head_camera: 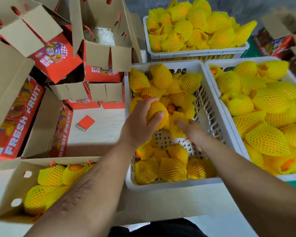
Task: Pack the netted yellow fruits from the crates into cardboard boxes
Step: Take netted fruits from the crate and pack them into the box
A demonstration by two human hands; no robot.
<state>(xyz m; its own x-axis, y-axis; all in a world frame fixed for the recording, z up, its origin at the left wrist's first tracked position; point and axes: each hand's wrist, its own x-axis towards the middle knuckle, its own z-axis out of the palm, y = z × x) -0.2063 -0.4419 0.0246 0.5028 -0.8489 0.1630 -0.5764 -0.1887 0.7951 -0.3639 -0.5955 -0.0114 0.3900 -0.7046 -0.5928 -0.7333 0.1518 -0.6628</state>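
Nearest, just left of the left forearm, a cardboard box already holds several netted fruits. Ahead, both hands reach into the middle white crate, which is part emptied, its perforated bottom showing. The left hand curls its fingers and thumb around one netted yellow fruit, lifted slightly above the others. The right hand, blurred, lies with fingers fairly straight on another netted fruit just right of the left hand; it does not seem to grip it.

The foam net looks soft and springy, likely giving a non-slip hold; the fruit inside is probably firm and bruisable, so cupping the round body seems wiser than pinching the loose net end.

Left of the left hand stands an open box marked FRESH FRUIT, holding only a small red carton. Right of the right hand and beyond both hands, two more crates are heaped full.
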